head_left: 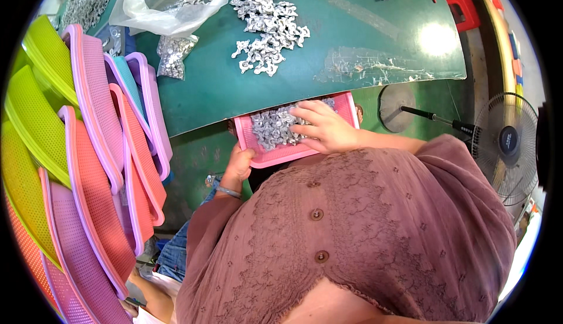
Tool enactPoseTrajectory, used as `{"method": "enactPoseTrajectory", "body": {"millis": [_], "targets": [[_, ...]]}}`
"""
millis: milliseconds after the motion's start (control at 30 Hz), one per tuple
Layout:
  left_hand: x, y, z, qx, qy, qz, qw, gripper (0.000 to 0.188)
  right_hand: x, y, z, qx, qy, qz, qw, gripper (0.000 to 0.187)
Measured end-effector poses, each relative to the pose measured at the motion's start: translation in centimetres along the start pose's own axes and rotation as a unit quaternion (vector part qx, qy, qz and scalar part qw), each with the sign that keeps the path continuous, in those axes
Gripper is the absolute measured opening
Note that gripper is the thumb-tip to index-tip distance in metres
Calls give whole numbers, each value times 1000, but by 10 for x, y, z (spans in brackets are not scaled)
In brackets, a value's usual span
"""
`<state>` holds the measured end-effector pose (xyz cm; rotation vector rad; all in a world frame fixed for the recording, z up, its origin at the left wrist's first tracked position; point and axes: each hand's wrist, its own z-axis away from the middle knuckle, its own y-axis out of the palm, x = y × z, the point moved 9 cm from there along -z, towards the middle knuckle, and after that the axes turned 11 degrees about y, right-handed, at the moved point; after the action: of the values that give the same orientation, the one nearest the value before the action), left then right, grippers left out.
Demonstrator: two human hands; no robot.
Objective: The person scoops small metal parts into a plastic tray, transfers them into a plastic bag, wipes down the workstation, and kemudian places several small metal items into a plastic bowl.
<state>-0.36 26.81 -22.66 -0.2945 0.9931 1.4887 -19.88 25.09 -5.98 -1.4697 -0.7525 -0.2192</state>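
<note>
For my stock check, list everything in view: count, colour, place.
Table: one, green, ahead
Basket: one, pink, below its edge
Metal pieces: many, grey, inside it
Metal heaps: two, silvery, upper middle, upper left
Large bag: one, whitish, upper left
Small bag: one, clear, below it
Stacked baskets: many, mixed colours, left
Fan: one, grey, right
Plastic item: one, red, upper right
Shirt: one, brown, lower middle
Left hand: one, bare, gripping basket
Right hand: one, bare, fingers touching pieces

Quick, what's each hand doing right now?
Left hand: closed on the edge of the pink basket.
Right hand: fingers spread at the metal parts; can't tell if it's holding any.
</note>
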Motion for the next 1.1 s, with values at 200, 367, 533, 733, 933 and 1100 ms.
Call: {"method": "enactPoseTrajectory", "body": {"millis": [200,367,533,733,933,1100], "targets": [[21,15,-6,21,-41,-12,999,39,-175,-19,141,-62,577,-140,802,54],[42,53,-30,46,-67,-70,994,49,-212,101,210,48,592,-726,346,55],[86,131,-51,149,-112,-109,976,50,-235,51,290,-17,574,-725,380,49],[113,259,-35,300,-124,-122,938,44,-212,-62,430,-192,613,-656,398,48],[115,298,-1,395,-178,-76,898,52,-131,-150,370,-211,558,-679,428,64],[59,305,11,439,-113,-139,881,62,-104,-183,340,-253,527,-652,482,65]]}}
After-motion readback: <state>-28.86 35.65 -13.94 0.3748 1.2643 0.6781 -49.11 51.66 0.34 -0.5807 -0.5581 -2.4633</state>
